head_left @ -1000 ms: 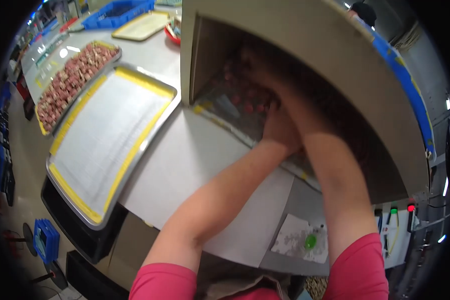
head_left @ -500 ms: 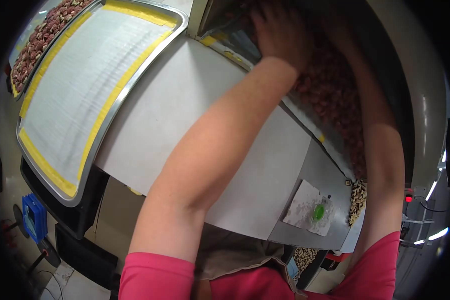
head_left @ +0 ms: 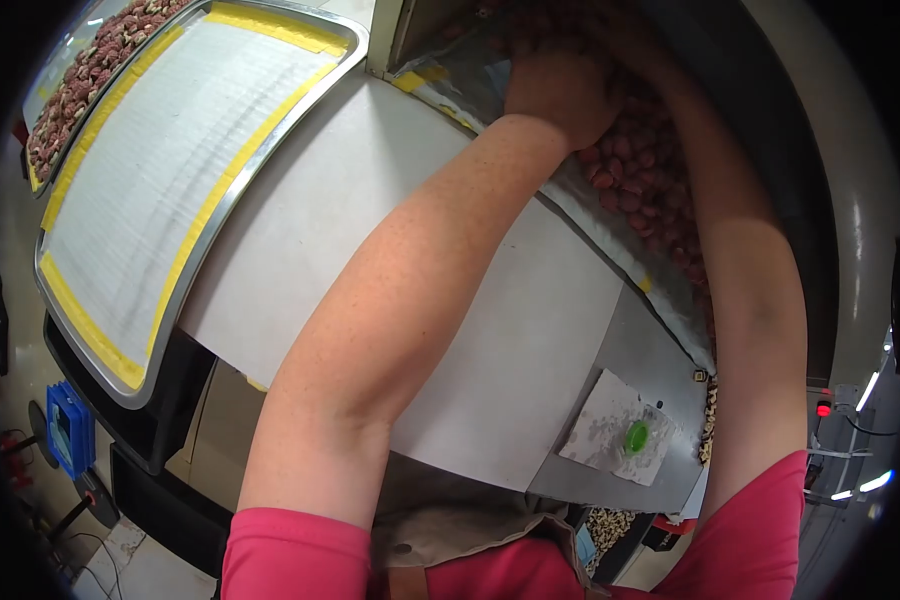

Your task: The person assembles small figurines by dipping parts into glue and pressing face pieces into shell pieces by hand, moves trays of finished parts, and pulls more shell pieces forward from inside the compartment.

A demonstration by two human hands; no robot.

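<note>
My left hand (head_left: 562, 98) is deep inside a dark-walled bin, reaching down at the heap of reddish-pink rounded pieces (head_left: 635, 185). Its fingers are lost in shadow and among the pieces. Farther in, my right hand (head_left: 635, 45) comes along the opposite wall and meets the same heap near the left one; its fingers are hidden too. Whether either hand grips any of the pieces does not show. A greyish liner edge with bits of yellow tape (head_left: 645, 284) runs along the bin's near side.
To the left lies a metal tray (head_left: 195, 235) with a white sheet taped in yellow. Beyond it is a tray of reddish clusters (head_left: 95, 70). A white board (head_left: 510, 350) spans the front. A green cap (head_left: 636, 436) rests on a pale square, near small pale pieces (head_left: 710, 420).
My left hand has lowered into the heap, and its once visible spread fingers are now hidden. Both forearms have shifted slightly left. More of the reddish pieces show between my arms.
</note>
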